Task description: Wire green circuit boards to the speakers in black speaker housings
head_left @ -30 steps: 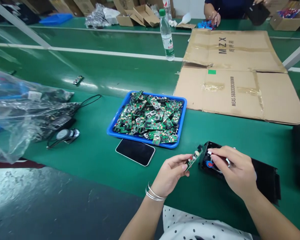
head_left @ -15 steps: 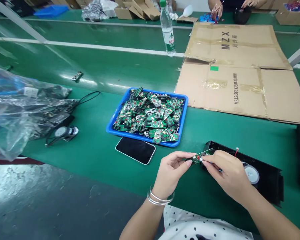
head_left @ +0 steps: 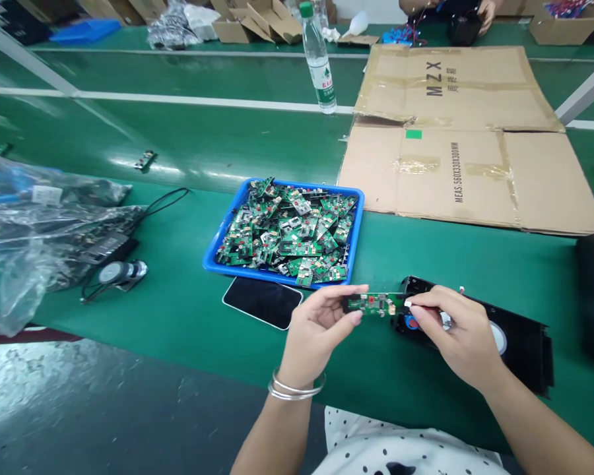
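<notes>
Between thumb and fingers, my left hand (head_left: 317, 330) grips the left end of a small green circuit board (head_left: 376, 303), its component side facing me. My right hand (head_left: 458, 330) is closed in a pinch on a small white connector (head_left: 408, 304) close to the board's right end; I cannot tell whether the two touch. Behind and below my right hand lies a black speaker housing (head_left: 522, 349) with a round speaker (head_left: 499, 338), partly covered by the hand. A blue tray (head_left: 359, 224) heaped with similar boards sits beyond my left hand.
A phone (head_left: 262, 302) lies against the tray's front edge. Flattened cardboard (head_left: 475, 171) covers the back right, with a water bottle (head_left: 319, 66) beside it. Plastic bags (head_left: 39, 231) and a small speaker (head_left: 121, 272) are at left. Across the bench, a person's hands hold something black.
My left hand has shifted left and turned the board flatter, showing more of its face. My right hand's pinch has moved from the board's middle to its right end.
</notes>
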A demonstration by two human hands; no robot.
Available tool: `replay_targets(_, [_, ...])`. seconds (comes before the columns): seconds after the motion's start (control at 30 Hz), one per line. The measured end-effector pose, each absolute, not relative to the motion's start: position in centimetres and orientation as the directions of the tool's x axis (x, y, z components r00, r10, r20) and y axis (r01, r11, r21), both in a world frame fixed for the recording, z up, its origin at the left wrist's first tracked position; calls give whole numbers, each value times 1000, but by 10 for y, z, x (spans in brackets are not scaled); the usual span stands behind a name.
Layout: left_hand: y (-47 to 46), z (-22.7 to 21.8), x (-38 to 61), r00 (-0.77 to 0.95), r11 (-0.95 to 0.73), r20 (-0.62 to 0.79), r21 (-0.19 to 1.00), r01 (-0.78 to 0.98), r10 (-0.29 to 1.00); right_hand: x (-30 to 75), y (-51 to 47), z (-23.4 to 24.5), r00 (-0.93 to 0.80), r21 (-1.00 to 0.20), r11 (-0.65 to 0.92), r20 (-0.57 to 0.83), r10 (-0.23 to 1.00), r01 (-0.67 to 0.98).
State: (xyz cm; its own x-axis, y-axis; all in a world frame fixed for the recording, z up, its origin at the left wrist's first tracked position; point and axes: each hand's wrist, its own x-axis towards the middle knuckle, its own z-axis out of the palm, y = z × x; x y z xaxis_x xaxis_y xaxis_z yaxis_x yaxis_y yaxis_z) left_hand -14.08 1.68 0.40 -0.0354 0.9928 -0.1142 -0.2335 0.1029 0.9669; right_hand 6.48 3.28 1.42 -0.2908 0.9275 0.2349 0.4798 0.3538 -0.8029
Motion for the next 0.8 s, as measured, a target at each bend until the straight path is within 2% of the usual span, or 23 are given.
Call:
replay_targets(0.13, [23,0,-151,-51,145,-179,908,-392,982,73,32,14,-244,-845,283,187,951,455])
replay_targets(0.23, [24,-4,-146,68,245,-247,814,-527,967,70,29,15,-327,-803,400,271,905,441])
replay_targets(0.33, [22,-9,-137,220,353,-277,726,-590,935,64,26,14,-429,-705,550,370,824,448])
replay_targets(0.43, [21,-13,-131,302,410,-281,699,-586,911,59,23,13,-486,-617,625,407,773,478])
replay_targets(0.8, [19,-10,-127,290,483,-390,760,-434,874,55,21,13,-564,-467,724,454,689,508])
